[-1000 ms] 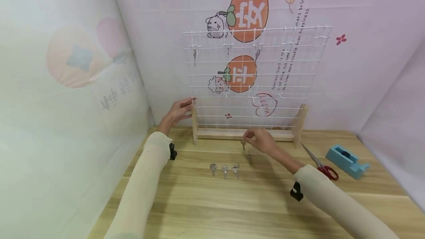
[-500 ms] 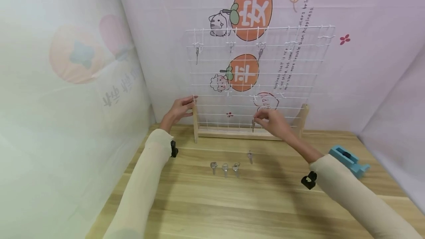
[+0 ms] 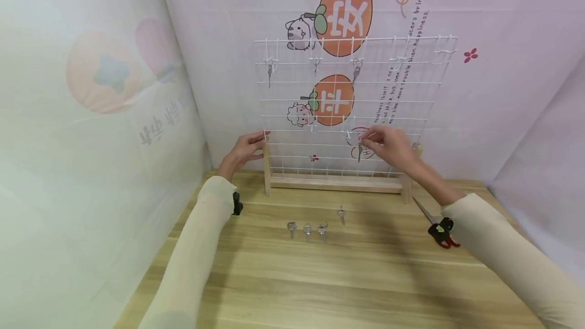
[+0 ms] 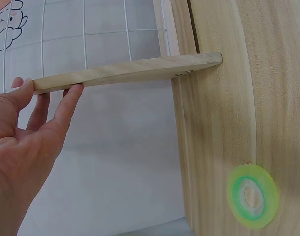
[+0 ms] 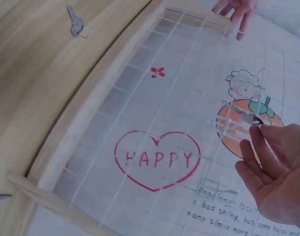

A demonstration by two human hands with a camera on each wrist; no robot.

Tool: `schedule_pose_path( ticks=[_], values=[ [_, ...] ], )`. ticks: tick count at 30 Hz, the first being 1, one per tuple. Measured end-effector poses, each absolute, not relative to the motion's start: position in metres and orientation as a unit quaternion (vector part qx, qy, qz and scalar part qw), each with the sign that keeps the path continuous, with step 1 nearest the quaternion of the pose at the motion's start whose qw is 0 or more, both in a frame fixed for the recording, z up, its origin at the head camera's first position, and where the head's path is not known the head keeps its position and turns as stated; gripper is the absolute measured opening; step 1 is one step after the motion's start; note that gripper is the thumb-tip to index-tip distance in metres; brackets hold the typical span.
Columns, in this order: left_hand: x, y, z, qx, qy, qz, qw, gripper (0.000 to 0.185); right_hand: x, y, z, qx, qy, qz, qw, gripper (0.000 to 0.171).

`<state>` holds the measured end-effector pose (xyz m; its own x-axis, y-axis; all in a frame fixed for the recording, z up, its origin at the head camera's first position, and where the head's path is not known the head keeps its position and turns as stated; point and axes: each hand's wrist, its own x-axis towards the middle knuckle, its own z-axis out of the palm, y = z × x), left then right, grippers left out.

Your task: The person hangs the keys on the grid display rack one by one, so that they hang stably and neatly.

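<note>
A white wire grid rack [image 3: 411, 85] stands in a wooden base [image 3: 335, 185] at the back of the table. My left hand [image 3: 261, 143] steadies its left wooden post [image 4: 115, 73], with straight fingertips [image 4: 73, 91] resting against it. My right hand [image 3: 363, 141] pinches a small silver key [image 3: 360, 152] by its head. It holds the key in front of the grid's middle row, beside a white hook [image 3: 349, 135]. In the right wrist view the key [image 5: 245, 117] sits between my fingertips [image 5: 258, 135]. Three keys [image 3: 314, 67] hang on top-row hooks.
Several loose keys [image 3: 307, 230] lie on the wooden table [image 3: 320, 278] in front of the rack, one [image 3: 340, 214] apart from the others. Red-handled scissors [image 3: 425, 211] lie at the right, partly under my right wrist. A green tape roll [image 4: 253, 195] lies by the left post.
My right hand has lifted the key from just above the table up to the grid's middle row. The left hand has stayed on the post.
</note>
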<state>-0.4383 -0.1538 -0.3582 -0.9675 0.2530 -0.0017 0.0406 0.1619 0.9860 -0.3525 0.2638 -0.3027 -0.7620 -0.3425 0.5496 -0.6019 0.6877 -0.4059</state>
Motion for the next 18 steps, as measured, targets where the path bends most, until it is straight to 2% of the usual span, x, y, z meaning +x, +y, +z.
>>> schedule_pose_path(
  ticks=[18],
  values=[
    [-0.442,-0.154,-0.360,0.087,0.764,0.634,0.083,0.045,-0.352,0.286,-0.229,0.209,-0.889,0.281,0.296,0.015]
  ],
)
